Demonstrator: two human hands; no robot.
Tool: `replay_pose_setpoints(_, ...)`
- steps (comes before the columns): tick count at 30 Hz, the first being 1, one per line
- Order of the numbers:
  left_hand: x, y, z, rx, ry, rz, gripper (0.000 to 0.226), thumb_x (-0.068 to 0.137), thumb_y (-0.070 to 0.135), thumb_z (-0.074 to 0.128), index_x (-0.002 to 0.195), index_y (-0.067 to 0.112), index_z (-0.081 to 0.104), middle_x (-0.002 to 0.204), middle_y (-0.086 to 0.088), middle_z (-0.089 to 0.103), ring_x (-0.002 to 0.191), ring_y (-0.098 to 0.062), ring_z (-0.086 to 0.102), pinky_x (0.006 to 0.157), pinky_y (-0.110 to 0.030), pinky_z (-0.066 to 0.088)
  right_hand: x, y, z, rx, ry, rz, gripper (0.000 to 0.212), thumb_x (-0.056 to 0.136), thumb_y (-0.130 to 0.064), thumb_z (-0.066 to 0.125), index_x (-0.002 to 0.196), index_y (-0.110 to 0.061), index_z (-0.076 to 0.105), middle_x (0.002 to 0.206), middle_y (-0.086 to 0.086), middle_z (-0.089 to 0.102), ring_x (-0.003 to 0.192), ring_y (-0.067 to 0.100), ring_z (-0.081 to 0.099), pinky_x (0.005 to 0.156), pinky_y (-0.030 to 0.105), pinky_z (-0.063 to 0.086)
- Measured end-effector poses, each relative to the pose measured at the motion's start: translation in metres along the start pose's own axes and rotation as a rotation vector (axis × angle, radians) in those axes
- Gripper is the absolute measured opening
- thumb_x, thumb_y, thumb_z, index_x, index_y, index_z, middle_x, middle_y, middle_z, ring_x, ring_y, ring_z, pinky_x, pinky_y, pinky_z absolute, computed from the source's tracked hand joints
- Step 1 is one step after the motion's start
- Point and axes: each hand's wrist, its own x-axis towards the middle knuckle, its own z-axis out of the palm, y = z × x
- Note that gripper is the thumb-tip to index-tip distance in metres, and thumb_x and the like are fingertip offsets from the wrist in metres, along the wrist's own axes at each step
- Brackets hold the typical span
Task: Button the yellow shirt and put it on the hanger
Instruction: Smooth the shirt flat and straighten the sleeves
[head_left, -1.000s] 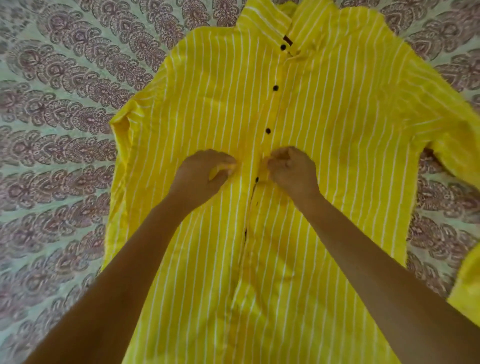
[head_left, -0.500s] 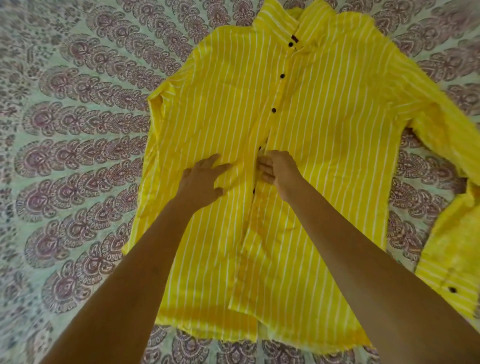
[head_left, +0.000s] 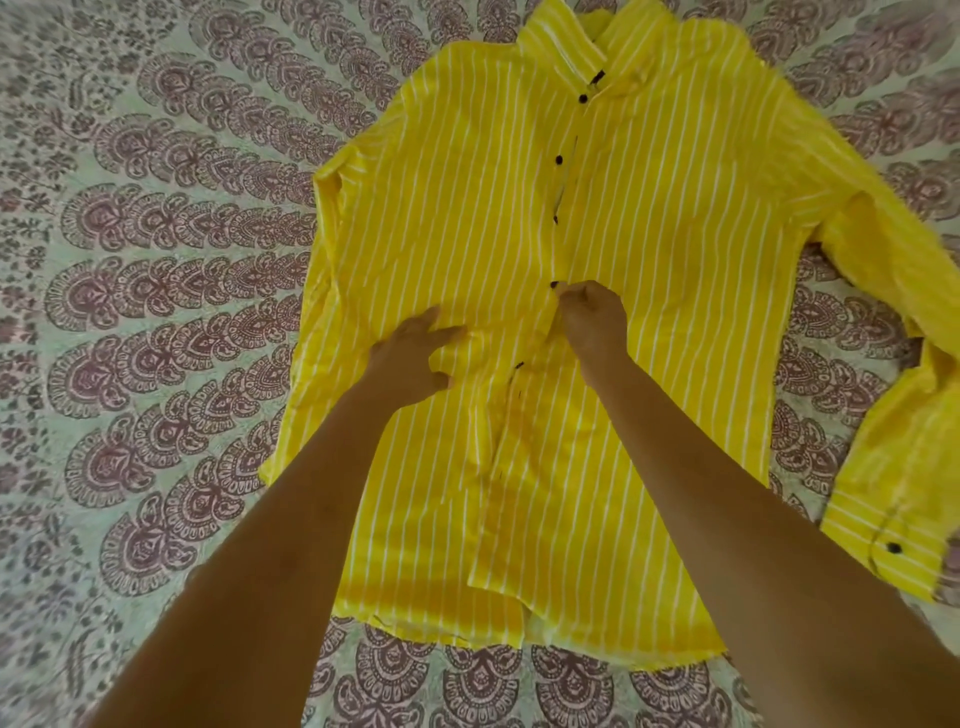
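Observation:
The yellow shirt (head_left: 649, 218) with white stripes lies flat, front up, collar at the top. Small black buttons (head_left: 559, 159) run down its placket; the upper ones are fastened, while lower down the placket gapes. My right hand (head_left: 592, 319) pinches the placket edge just below a black button at mid-chest. My left hand (head_left: 413, 358) rests on the shirt's left panel with fingers spread and relaxed. No hanger is in view.
The shirt lies on a bedspread (head_left: 156, 312) printed with a maroon paisley pattern. The shirt's right sleeve (head_left: 904, 467) bends down along the right edge, its cuff button visible near the bottom right.
The view has pulled back, showing the shirt's hem. My left hand let go of the fabric and now lies open on the panel. My right hand stays pinching the placket.

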Motion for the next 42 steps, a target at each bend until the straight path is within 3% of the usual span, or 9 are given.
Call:
replay_pose_setpoints(4, 0.0, 0.0, 0.002, 0.014, 0.005, 0.008, 0.076, 0.081, 0.025, 0.068, 0.143, 0.036, 0.026, 0.158, 0.002, 0.004, 0.146, -0.02, 0.005, 0.112, -0.055, 0.021, -0.014, 0.004, 0.013, 0.349, -0.123, 0.118, 0.008, 0.097, -0.019, 0.044, 0.09, -0.015, 0.044, 0.074, 0.007, 0.049, 0.058, 0.012, 0.047, 0.056, 0.026, 0.039)
replay_pose_setpoints(9, 0.003, 0.0, 0.0, 0.002, -0.018, 0.025, 0.075, 0.081, 0.024, 0.069, 0.142, 0.037, 0.028, 0.158, 0.001, 0.003, 0.146, -0.019, 0.004, 0.113, -0.054, 0.02, -0.043, 0.014, 0.02, 0.26, -0.272, 0.202, 0.052, 0.082, -0.017, 0.069, 0.123, -0.013, 0.036, 0.095, -0.002, 0.057, 0.082, 0.015, 0.057, 0.057, 0.017, 0.045)
replay_pose_setpoints(14, 0.003, -0.007, -0.003, -0.04, -0.028, 0.06, 0.071, 0.081, 0.022, 0.068, 0.141, 0.033, 0.033, 0.158, -0.001, 0.006, 0.146, -0.02, 0.005, 0.115, -0.051, 0.019, -0.059, 0.043, 0.016, 0.054, -0.324, 0.122, 0.021, 0.072, -0.014, 0.077, 0.075, -0.007, 0.058, 0.081, 0.02, 0.062, 0.075, 0.018, 0.055, 0.062, 0.029, 0.037)
replay_pose_setpoints(17, -0.008, -0.013, 0.002, -0.007, -0.034, 0.044, 0.069, 0.083, 0.025, 0.066, 0.142, 0.033, 0.031, 0.158, 0.0, 0.005, 0.146, -0.021, 0.005, 0.114, -0.052, 0.018, -0.058, 0.049, 0.01, -0.097, -0.06, 0.005, 0.043, 0.077, -0.024, 0.072, 0.052, -0.014, 0.038, 0.051, 0.006, 0.04, 0.05, 0.011, 0.037, 0.051, 0.021, 0.025)
replay_pose_setpoints(20, -0.025, -0.022, 0.011, 0.08, -0.032, 0.022, 0.071, 0.085, 0.029, 0.064, 0.144, 0.035, 0.025, 0.158, 0.002, 0.002, 0.146, -0.021, 0.004, 0.112, -0.056, 0.02, -0.067, 0.041, 0.01, -0.168, 0.02, -0.069, 0.048, 0.083, -0.03, 0.066, 0.054, -0.019, 0.03, 0.051, -0.002, 0.033, 0.049, 0.008, 0.033, 0.052, 0.029, 0.021)
replay_pose_setpoints(26, -0.062, -0.032, 0.021, 0.198, 0.003, -0.05, 0.065, 0.088, 0.033, 0.059, 0.144, 0.036, 0.026, 0.158, 0.0, 0.011, 0.144, -0.022, 0.013, 0.111, -0.053, 0.018, -0.097, 0.051, 0.018, -0.454, -0.486, -0.037, 0.039, 0.076, -0.037, 0.072, 0.065, -0.009, 0.047, 0.069, 0.004, 0.052, 0.069, 0.024, 0.051, 0.057, 0.033, 0.036)
replay_pose_setpoints(32, -0.14, -0.014, 0.054, -0.03, 0.543, 0.162, 0.023, 0.083, 0.02, 0.053, 0.1, 0.015, 0.067, 0.104, -0.007, 0.069, 0.098, -0.03, 0.062, 0.087, -0.037, 0.04, -0.121, 0.068, 0.004, -0.656, -0.391, -0.091, 0.048, 0.087, -0.033, 0.059, 0.056, -0.02, 0.024, 0.062, -0.006, 0.026, 0.065, 0.019, 0.035, 0.048, 0.028, 0.018)
replay_pose_setpoints(38, -0.182, 0.017, 0.122, -0.256, -0.092, 0.171, 0.062, 0.074, 0.057, 0.059, 0.119, 0.015, 0.059, 0.128, -0.003, 0.056, 0.121, -0.022, 0.045, 0.103, -0.037, 0.036, -0.142, 0.083, 0.003, -0.234, -0.229, -0.244, 0.053, 0.085, -0.014, 0.063, 0.053, -0.019, 0.022, 0.049, -0.001, 0.02, 0.048, 0.013, 0.024, 0.052, 0.031, 0.017)
replay_pose_setpoints(42, -0.187, 0.029, 0.136, -0.498, -0.069, 0.042, 0.035, 0.084, 0.039, 0.062, 0.069, 0.009, 0.052, 0.07, 0.0, 0.051, 0.072, -0.017, 0.048, 0.066, -0.03, 0.035, -0.149, 0.083, 0.004, -0.284, -0.268, -0.279, 0.042, 0.089, -0.02, 0.058, 0.057, -0.021, 0.032, 0.052, -0.003, 0.032, 0.048, 0.01, 0.034, 0.055, 0.032, 0.025)
